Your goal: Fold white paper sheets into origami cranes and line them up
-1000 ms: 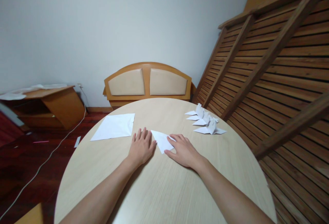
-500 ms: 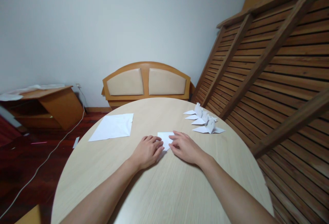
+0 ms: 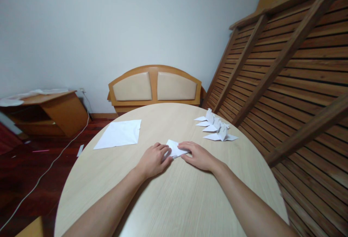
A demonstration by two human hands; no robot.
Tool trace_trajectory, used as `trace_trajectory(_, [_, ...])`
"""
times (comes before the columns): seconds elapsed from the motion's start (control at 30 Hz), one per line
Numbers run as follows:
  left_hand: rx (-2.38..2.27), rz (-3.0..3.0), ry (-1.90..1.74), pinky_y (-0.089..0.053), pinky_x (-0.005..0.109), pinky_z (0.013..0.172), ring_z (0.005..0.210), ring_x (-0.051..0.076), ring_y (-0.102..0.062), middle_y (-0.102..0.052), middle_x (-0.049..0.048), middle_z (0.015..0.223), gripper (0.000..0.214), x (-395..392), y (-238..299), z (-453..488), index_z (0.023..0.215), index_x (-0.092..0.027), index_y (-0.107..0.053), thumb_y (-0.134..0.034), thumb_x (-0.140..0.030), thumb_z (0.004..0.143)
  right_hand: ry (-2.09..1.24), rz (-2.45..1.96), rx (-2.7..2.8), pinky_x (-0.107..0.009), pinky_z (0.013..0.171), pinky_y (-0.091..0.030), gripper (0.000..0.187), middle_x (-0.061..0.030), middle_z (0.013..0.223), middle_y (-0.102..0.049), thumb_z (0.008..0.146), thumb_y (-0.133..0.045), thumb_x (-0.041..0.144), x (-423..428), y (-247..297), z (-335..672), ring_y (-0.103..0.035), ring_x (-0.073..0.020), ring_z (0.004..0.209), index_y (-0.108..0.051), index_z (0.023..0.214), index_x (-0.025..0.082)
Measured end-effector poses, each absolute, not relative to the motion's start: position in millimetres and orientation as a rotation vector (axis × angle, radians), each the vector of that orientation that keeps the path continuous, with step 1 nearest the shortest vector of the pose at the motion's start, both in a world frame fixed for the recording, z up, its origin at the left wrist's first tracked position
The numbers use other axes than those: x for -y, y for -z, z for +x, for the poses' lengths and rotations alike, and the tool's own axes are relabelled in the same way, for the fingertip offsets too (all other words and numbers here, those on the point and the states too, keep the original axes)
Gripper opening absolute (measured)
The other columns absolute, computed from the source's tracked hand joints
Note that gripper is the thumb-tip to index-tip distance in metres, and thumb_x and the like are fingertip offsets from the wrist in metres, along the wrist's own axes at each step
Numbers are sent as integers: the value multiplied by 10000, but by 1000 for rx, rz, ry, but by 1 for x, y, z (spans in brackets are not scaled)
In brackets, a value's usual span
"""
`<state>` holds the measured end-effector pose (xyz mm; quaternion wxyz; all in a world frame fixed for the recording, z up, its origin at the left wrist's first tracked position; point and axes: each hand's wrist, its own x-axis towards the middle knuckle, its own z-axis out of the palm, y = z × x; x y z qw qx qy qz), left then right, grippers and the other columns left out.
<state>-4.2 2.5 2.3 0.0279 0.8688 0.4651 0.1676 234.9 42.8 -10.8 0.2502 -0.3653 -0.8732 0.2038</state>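
Note:
A small folded piece of white paper [image 3: 174, 148] lies on the round table [image 3: 174, 200] between my hands. My left hand [image 3: 156, 159] grips its left side, with thumb and fingers closed on the edge. On the opposite side, my right hand [image 3: 198, 155] has its fingers on top of the paper and the thumb at the near edge. My fingers cover both ends of the paper. Several white origami birds [image 3: 222, 133] with pointed wings stand in a row at the right of the table.
White paper sheets [image 3: 119, 134] lie flat at the table's left. A padded headboard [image 3: 154, 88] stands behind the table, and a slatted wooden frame [image 3: 293, 84] leans at the right. A wooden desk [image 3: 62, 111] and a white cable [image 3: 51, 164] are to the left.
The folded paper has turned, so a corner now points away from me. My right hand has shifted slightly, and its fingers lie closer together along the paper's right side.

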Motion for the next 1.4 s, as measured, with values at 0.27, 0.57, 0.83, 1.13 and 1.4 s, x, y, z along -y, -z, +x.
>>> trace_trajectory(0.27, [-1444, 2688, -516, -483, 397, 955, 1093, 265, -579, -653, 57, 1268, 318, -2, -1, -5, 1153, -224, -636, -530, -417, 924, -544, -1009, 2346, -358, 1010, -449, 304, -84, 1202, -694, 902, -594, 270, -42, 8, 234, -610, -225, 1136, -682, 1183, 197])
trace_trajectory(0.57, [-1495, 2666, -591, -506, 379, 903, 1071, 257, -595, -682, 52, 1205, 278, -2, 0, -2, 1125, -222, -641, -565, -379, 909, -469, -989, 2329, -350, 931, -479, 171, -71, 1079, -726, 949, -561, 255, -45, 8, 229, -646, -216, 1020, -709, 1016, 203])
trace_trajectory(0.83, [-1549, 2689, -674, -521, 342, 836, 975, 222, -626, -707, 47, 1084, 182, -4, -1, -1, 1057, -208, -652, -531, -209, 921, -269, -884, 2316, -372, 935, -484, 117, -67, 1096, -698, 951, -569, 213, -38, -2, 218, -619, -212, 1057, -674, 1004, 218])
trace_trajectory(1.13, [-1618, 2713, -697, -526, 318, 815, 971, 220, -648, -722, 58, 1090, 220, -8, 3, -2, 1072, -217, -675, -533, -151, 918, -274, -866, 2210, -353, 901, -487, 100, -41, 1020, -703, 910, -627, 186, -29, -6, 208, -633, -206, 995, -650, 1001, 220])
trace_trajectory(1.4, [-1737, 2606, -762, -559, 324, 744, 895, 244, -732, -750, 54, 1117, 377, -9, 8, -4, 1204, -263, -670, -503, -103, 906, -324, -871, 2129, -368, 918, -499, 269, -44, 1075, -668, 872, -617, 119, -28, -5, 206, -624, -212, 1030, -597, 1117, 231])
